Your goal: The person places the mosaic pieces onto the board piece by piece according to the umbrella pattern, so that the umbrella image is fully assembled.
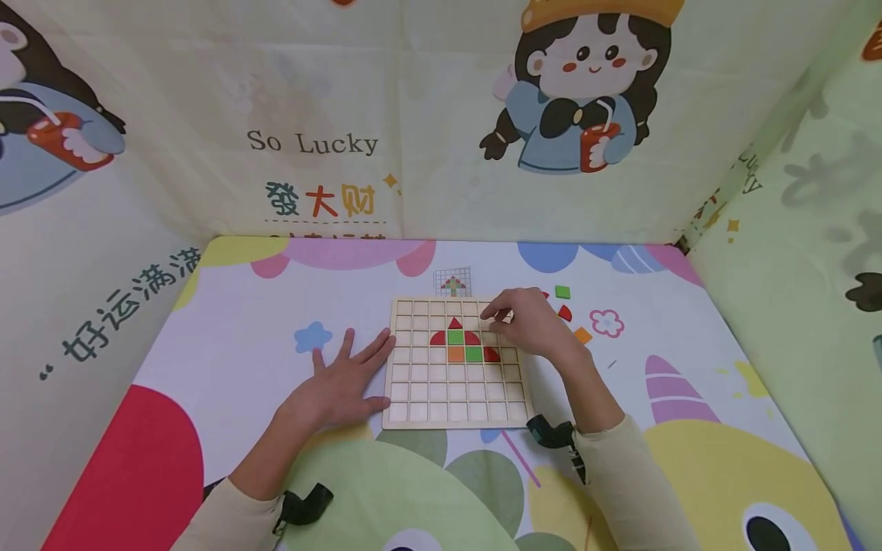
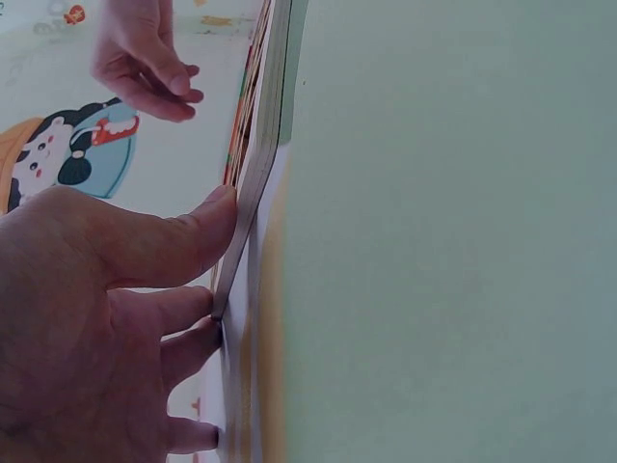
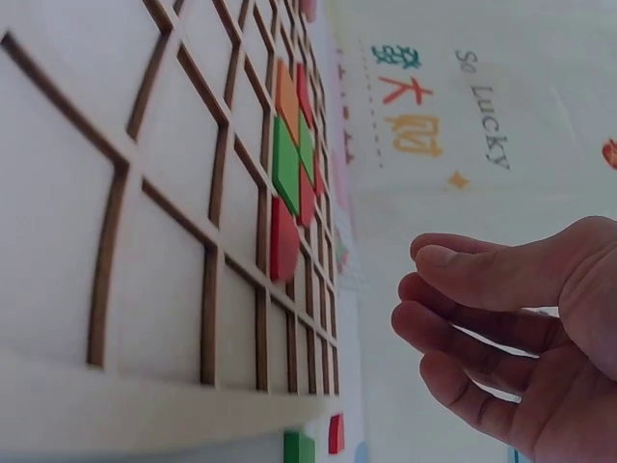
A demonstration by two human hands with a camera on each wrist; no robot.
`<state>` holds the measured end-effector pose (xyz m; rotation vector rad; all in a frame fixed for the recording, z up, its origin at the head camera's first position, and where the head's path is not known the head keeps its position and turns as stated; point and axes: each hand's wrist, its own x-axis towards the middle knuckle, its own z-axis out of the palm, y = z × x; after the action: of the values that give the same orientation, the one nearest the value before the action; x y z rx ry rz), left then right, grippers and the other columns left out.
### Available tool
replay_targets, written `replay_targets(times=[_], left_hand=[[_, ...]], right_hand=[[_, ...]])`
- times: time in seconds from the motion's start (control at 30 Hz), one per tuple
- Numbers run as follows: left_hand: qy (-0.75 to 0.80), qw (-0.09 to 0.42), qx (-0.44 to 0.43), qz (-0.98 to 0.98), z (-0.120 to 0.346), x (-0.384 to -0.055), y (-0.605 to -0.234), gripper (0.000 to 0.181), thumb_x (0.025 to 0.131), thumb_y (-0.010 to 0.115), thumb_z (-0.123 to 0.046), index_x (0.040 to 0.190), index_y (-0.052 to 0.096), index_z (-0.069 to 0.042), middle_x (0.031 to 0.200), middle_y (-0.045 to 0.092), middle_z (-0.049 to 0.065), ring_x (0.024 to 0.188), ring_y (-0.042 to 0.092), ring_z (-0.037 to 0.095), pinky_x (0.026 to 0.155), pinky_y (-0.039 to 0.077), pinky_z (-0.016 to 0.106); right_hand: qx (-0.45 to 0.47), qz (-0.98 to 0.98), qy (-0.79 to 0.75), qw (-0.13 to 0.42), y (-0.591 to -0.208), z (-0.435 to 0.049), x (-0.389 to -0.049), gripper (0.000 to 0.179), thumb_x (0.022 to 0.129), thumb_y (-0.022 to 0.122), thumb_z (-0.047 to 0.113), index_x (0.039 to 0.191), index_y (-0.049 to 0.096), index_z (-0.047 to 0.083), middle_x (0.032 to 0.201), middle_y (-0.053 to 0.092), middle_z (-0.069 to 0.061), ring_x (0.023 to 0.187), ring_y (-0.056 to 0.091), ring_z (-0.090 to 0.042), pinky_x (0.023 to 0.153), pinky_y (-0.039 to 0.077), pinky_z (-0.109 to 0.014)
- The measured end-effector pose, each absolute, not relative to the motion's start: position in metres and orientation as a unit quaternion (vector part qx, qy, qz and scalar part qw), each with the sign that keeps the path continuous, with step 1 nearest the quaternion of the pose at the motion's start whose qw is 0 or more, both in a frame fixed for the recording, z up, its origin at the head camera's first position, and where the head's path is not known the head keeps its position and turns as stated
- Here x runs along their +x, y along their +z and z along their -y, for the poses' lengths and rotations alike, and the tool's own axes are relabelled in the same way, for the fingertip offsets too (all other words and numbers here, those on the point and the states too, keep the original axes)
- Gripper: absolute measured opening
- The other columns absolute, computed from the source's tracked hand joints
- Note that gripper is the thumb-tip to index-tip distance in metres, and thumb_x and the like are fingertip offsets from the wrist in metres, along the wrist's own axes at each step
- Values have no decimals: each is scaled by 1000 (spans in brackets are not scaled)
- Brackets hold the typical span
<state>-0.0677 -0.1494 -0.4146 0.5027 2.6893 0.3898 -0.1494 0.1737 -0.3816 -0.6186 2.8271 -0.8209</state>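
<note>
A wooden grid board (image 1: 413, 394) lies on the table, with several coloured pieces in its cells. A red triangle (image 1: 455, 324) tops the group, above a green square (image 1: 455, 337) flanked by two red rounded pieces. Below sit an orange square (image 1: 456, 354), a second green square (image 1: 473, 353) and another red rounded piece (image 3: 283, 241). My left hand (image 1: 341, 386) is spread flat, thumb and fingertips touching the board's left edge. Above the board's upper right part hovers my right hand (image 1: 530, 325), fingers loosely bent; the right wrist view shows nothing between them.
Right of the board lie a loose green square (image 1: 563, 291), a red rounded piece (image 1: 565, 312) and an orange piece (image 1: 583, 335). Beyond the far edge is a small gridded picture (image 1: 452, 282) of a coloured figure. Printed cloth walls (image 1: 441, 153) enclose the table.
</note>
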Motion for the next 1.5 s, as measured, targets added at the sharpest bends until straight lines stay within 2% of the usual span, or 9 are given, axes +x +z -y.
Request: replay_targets(times=[0.17, 0.33, 0.67, 0.93, 1.07, 1.2, 1.3, 1.4, 1.5], left_hand=[[141, 192, 178, -955, 148, -69, -414, 91, 96, 69, -42, 169, 19, -20, 177, 14, -2, 158, 5, 55, 105, 10, 91], [140, 190, 176, -956, 149, -69, -416, 92, 95, 70, -43, 169, 18, -21, 177, 14, -3, 158, 4, 55, 105, 9, 91], [137, 187, 175, -957, 149, -69, -417, 93, 95, 70, -43, 169, 18, -21, 177, 12, -4, 158, 3, 54, 106, 9, 91], [139, 188, 176, -956, 149, -68, -416, 92, 96, 70, -43, 169, 18, -21, 177, 13, -3, 158, 4, 54, 106, 9, 91], [140, 188, 176, -956, 149, -68, -416, 92, 95, 70, -43, 169, 19, -21, 177, 14, -3, 158, 4, 55, 106, 9, 91], [141, 188, 176, -956, 149, -68, -418, 92, 96, 70, -43, 169, 18, -22, 177, 13, -3, 158, 3, 54, 106, 9, 91], [141, 187, 175, -956, 149, -69, -419, 92, 95, 70, -43, 169, 18, -22, 177, 13, -3, 158, 3, 55, 106, 9, 91], [140, 189, 172, -957, 149, -69, -420, 93, 95, 70, -44, 169, 18, -22, 177, 13, -3, 158, 3, 54, 106, 8, 91], [138, 187, 175, -957, 148, -69, -420, 93, 95, 70, -44, 169, 19, -22, 177, 13, -2, 158, 3, 55, 106, 9, 91]], right_hand=[[-189, -943, -271, 41, -379, -193, -152, 17, 90, 75, 1, 106, 82, 4, 105, 78, -10, 88, 71, -24, 71, 56, -36], [-181, -948, -261, 28, -375, -209, -155, 19, 90, 74, 1, 108, 81, 2, 107, 78, -14, 89, 72, -26, 74, 55, -37], [-136, -953, -258, 77, -372, -231, -154, 24, 89, 74, 2, 112, 78, 0, 109, 78, -17, 94, 73, -30, 80, 57, -40], [-103, -958, -245, 105, -379, -240, -158, 26, 88, 73, 2, 114, 78, 0, 106, 75, -18, 95, 71, -31, 76, 56, -38], [-76, -962, -238, 105, -383, -249, -161, 28, 89, 71, 4, 117, 77, 1, 109, 74, -18, 97, 68, -31, 69, 55, -33], [-42, -961, -247, 112, -387, -259, -164, 31, 91, 68, 6, 121, 74, 0, 111, 72, -20, 90, 66, -31, 61, 54, -31], [-23, -961, -250, 111, -389, -266, -167, 33, 91, 69, 7, 123, 73, 0, 112, 72, -21, 93, 66, -33, 68, 58, -35], [-9, -963, -246, 108, -392, -271, -170, 36, 91, 70, 8, 127, 72, 1, 117, 70, -23, 106, 64, -37, 79, 60, -40], [8, -961, -253, 112, -395, -274, -172, 40, 92, 70, 7, 131, 69, 1, 124, 67, -24, 113, 62, -40, 82, 61, -42]])
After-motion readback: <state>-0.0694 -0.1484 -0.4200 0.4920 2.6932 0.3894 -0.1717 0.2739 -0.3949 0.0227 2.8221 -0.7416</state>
